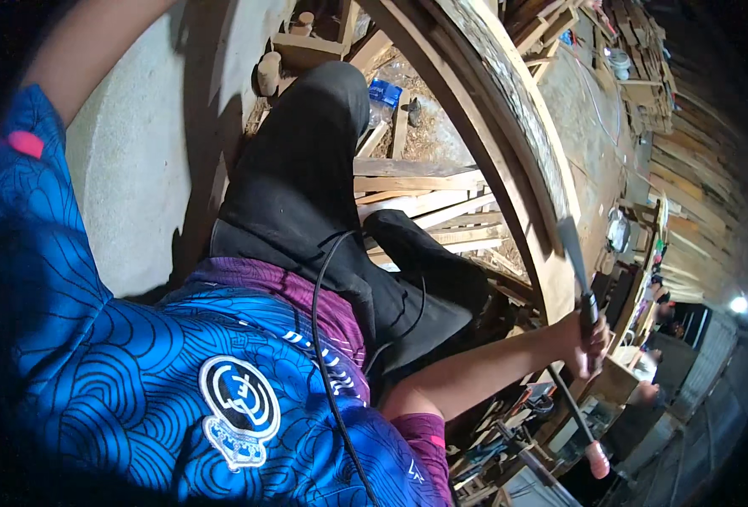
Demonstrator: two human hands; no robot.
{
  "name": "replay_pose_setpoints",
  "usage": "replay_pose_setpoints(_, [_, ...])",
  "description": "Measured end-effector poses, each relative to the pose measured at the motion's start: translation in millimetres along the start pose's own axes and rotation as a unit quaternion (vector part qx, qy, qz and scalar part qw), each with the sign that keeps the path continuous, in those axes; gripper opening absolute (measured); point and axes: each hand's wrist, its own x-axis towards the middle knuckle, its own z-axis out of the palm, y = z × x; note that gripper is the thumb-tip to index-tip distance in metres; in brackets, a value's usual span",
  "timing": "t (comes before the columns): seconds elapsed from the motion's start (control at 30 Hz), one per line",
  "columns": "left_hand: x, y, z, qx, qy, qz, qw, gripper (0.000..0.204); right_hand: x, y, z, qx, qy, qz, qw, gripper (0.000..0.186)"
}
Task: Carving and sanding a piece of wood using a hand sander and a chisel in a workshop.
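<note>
Right hand [592,348]: clenched around the black-handled blade [576,260]
Blade axis: up, slightly left, tip overlapping the curved wooden beam [509,160]
Left hand: outside view, cannot tell

Left arm [108,49] — hand beyond top edge

The right hand [591,345] grips a black-handled tool with a flat grey metal blade [571,245]. In view, the blade overlaps the edge of a curved light-brown wooden frame [509,156]. Pale, straight wooden strips [441,209] lie beside the black-trousered legs [285,169].
</note>
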Motion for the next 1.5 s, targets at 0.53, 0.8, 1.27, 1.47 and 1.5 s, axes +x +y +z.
replay_pose_setpoints(0.53, [-11.7,-15.6,-13.5,0.044,-0.04,-0.038,0.997,0.03,23.1,13.1,-63.8,0.067,0.018,0.024,0.997,0.032])
replay_pose_setpoints(0.8, [-1.5,-19.6,-7.7,0.049,-0.055,-0.023,0.997,0.062,20.7,13.5,-82.4,0.107,0.065,0.061,0.99,0.026])
replay_pose_setpoints(1.27, [6.9,9.7,-12.7,0.038,-0.04,-0.066,0.996,0.055,8.3,-11.9,-57.3,0.065,0.05,-0.007,0.997,0.028])
replay_pose_setpoints(1.47, [-4.5,3.9,-17.6,0.05,-0.032,-0.093,0.994,0.056,22.4,23.0,-41.4,0.077,0.074,-0.016,0.994,0.029])
replay_pose_setpoints(1.5, [-3.6,4.8,-16.4,0.046,-0.002,-0.067,0.997,0.052,27.5,22.0,-43.4,0.077,0.074,0.004,0.994,0.028])
